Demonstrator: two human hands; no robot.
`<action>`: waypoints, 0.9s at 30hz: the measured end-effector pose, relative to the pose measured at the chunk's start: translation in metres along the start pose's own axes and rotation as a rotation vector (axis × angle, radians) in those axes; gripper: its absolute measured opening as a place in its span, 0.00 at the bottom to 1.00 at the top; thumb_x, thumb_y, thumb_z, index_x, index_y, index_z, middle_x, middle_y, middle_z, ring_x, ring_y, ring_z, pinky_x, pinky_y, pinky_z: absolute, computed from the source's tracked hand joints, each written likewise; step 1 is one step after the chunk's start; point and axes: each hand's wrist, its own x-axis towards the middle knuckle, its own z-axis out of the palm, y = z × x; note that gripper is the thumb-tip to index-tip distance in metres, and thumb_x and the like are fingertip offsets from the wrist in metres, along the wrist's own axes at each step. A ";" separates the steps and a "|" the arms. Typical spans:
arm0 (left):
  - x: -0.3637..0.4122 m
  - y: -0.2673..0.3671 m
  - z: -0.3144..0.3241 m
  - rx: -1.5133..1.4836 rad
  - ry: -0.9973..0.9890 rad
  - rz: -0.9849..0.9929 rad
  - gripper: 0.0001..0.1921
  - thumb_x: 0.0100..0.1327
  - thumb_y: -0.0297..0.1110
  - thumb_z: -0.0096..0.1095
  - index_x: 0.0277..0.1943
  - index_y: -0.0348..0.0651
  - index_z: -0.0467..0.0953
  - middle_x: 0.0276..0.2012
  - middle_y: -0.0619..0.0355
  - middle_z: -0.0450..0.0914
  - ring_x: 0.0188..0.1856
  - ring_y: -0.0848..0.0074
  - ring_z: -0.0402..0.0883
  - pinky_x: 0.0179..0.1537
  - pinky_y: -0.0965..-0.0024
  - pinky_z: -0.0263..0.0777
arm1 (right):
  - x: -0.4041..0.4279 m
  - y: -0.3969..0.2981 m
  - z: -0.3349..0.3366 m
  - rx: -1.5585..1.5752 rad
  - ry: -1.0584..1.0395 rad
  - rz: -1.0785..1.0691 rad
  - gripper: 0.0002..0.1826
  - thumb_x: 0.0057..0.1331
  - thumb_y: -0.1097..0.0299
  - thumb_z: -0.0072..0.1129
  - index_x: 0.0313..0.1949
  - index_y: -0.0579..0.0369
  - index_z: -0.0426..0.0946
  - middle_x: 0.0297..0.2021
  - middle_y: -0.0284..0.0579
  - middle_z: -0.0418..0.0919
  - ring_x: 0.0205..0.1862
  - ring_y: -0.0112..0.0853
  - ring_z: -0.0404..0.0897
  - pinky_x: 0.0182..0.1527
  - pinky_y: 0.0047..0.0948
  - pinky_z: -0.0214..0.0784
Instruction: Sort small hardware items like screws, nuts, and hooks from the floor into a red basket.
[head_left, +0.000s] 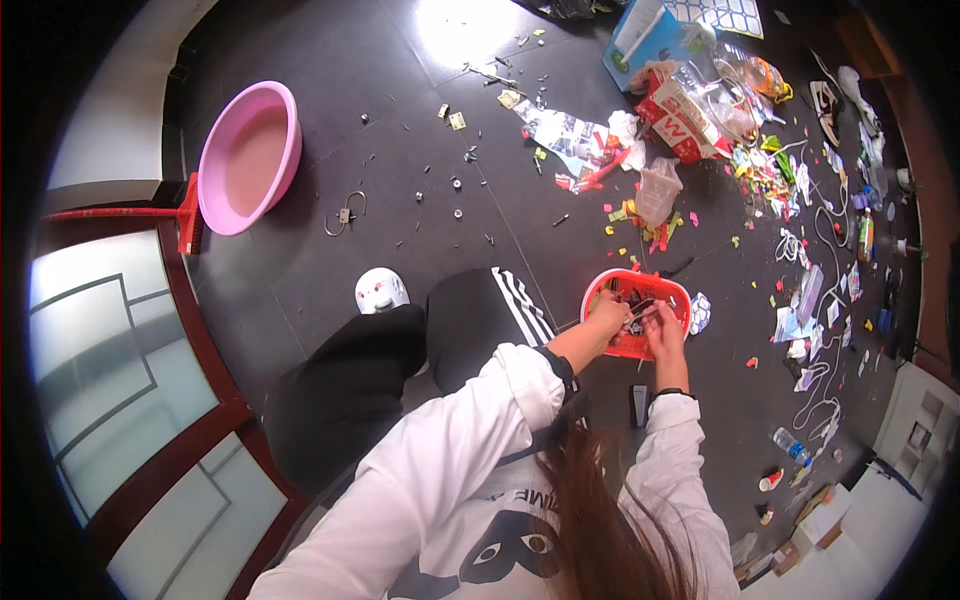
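Observation:
Both my hands are over a red plastic basket (591, 289) on the dark floor. My left hand (610, 315) is at its left part, fingers bent around a thin, metallic-looking piece (640, 313). My right hand (664, 328) meets the same piece from the right with its fingertips. What exactly the piece is cannot be told at this size. Small dark and light bits lie inside the basket, partly hidden by my hands. Against the basket's right side lies a crumpled blue-and-white wrapper (700, 313). A grey, box-like object (639, 406) is below the basket, between my forearms.
A pink basin (289, 161) with cloudy liquid and a red broom (187, 217) are at the left. Metal nuts (457, 214) and hinge-like parts (457, 121) are scattered ahead. Bottles, a red carton (679, 124), paper scraps and white cables (825, 217) litter the floor at the right.

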 end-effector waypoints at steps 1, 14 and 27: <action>0.000 0.004 0.000 -0.025 0.013 0.013 0.09 0.60 0.38 0.40 0.29 0.45 0.64 0.18 0.64 0.64 0.17 0.81 0.62 0.16 0.77 0.57 | 0.010 0.000 -0.007 -0.280 0.025 0.003 0.08 0.61 0.66 0.48 0.35 0.56 0.71 0.27 0.38 0.73 0.31 0.28 0.74 0.33 0.26 0.70; 0.020 -0.004 -0.007 0.036 0.018 0.214 0.09 0.53 0.31 0.45 0.24 0.39 0.71 0.16 0.57 0.71 0.15 0.75 0.70 0.14 0.72 0.63 | 0.015 0.016 -0.024 -0.869 0.241 -0.205 0.15 0.58 0.70 0.51 0.42 0.67 0.68 0.23 0.42 0.74 0.18 0.26 0.74 0.22 0.23 0.69; 0.008 -0.005 0.027 0.277 -0.162 -0.023 0.34 0.54 0.44 0.55 0.60 0.44 0.51 0.49 0.59 0.62 0.48 0.75 0.64 0.47 0.67 0.62 | -0.061 0.044 0.031 0.264 -0.173 0.149 0.16 0.63 0.64 0.41 0.46 0.60 0.65 0.44 0.47 0.71 0.46 0.36 0.71 0.50 0.35 0.64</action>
